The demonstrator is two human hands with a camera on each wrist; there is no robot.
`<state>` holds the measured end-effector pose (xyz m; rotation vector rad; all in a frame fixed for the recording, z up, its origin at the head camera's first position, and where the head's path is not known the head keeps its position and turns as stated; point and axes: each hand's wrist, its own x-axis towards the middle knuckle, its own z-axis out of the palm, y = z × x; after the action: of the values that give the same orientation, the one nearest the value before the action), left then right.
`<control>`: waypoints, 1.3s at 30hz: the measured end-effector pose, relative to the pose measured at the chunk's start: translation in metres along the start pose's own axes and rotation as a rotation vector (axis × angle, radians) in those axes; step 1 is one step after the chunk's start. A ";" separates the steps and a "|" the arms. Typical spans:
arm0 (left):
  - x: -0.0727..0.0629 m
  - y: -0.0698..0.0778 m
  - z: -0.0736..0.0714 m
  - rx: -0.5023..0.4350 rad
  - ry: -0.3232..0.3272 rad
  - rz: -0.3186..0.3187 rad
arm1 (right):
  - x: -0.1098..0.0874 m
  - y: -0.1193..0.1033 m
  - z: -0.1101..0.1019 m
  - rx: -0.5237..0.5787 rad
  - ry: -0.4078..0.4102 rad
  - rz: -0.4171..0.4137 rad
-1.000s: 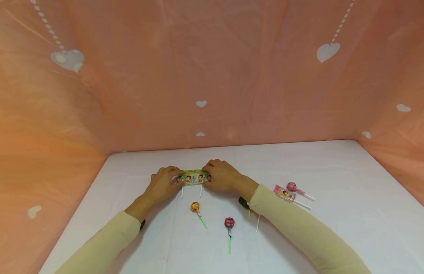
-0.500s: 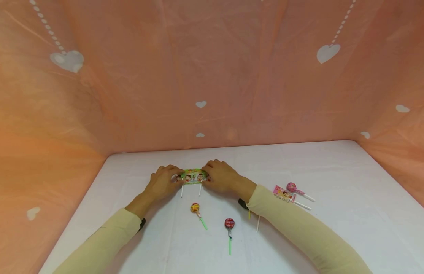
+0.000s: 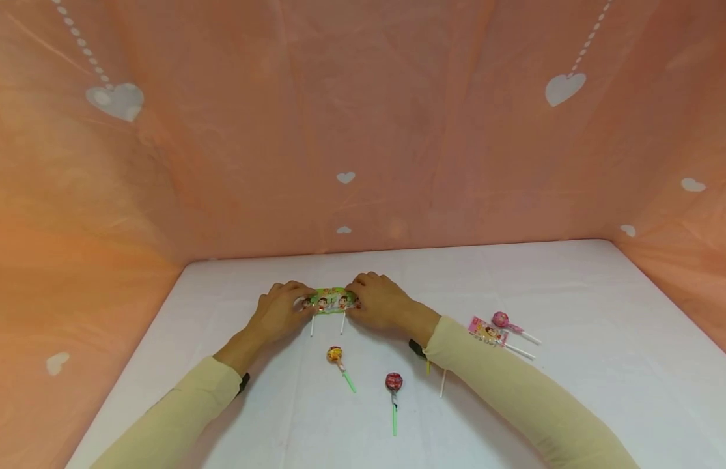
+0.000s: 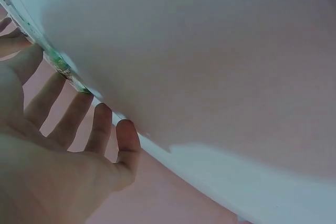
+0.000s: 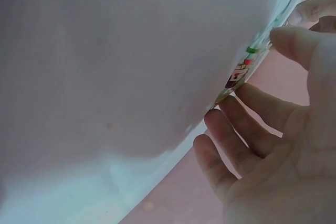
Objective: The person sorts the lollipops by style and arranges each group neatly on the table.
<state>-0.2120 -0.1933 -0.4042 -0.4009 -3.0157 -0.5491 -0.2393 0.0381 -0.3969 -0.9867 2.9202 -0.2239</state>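
Two flat lollipops in printed green wrappers lie side by side on the white table, their white sticks towards the person. My left hand [image 3: 279, 312] pinches the outer end of the left lollipop [image 3: 322, 303] between thumb and fingers. At the opposite end, my right hand [image 3: 379, 303] grips the right lollipop [image 3: 342, 301] the same way. Fingertips hide both outer wrapper ends. In the left wrist view the left hand [image 4: 68, 129] has its fingers spread along the wrapper edge. The right wrist view shows the right hand [image 5: 268, 124] with fingertips at a wrapper's printed edge.
Nearer the person lie an orange-yellow ball lollipop [image 3: 335, 354] and a dark red one [image 3: 394, 382], both green-sticked. A flat pink-wrapped lollipop [image 3: 488, 331] and a pink ball lollipop [image 3: 501, 319] lie right. The right sleeve [image 3: 503, 384] partly covers more sticks. Orange cloth [image 3: 363, 130] walls the table.
The green lollipops have shifted very slightly away from the person, with both hands still at their ends. The other lollipops have stayed in place.
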 end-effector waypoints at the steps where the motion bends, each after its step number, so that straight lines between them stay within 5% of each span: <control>1: 0.000 0.000 0.000 0.001 0.000 0.000 | 0.000 0.000 0.000 0.002 0.000 0.000; 23: 0.002 0.001 0.001 0.006 -0.043 -0.028 | -0.007 0.005 -0.016 0.075 0.078 -0.033; 39: 0.003 0.000 -0.001 -0.018 -0.042 -0.011 | -0.057 0.027 -0.065 0.123 0.119 -0.014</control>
<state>-0.2145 -0.1935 -0.4031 -0.4015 -3.0569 -0.5758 -0.2163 0.1015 -0.3368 -1.0089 2.9624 -0.4734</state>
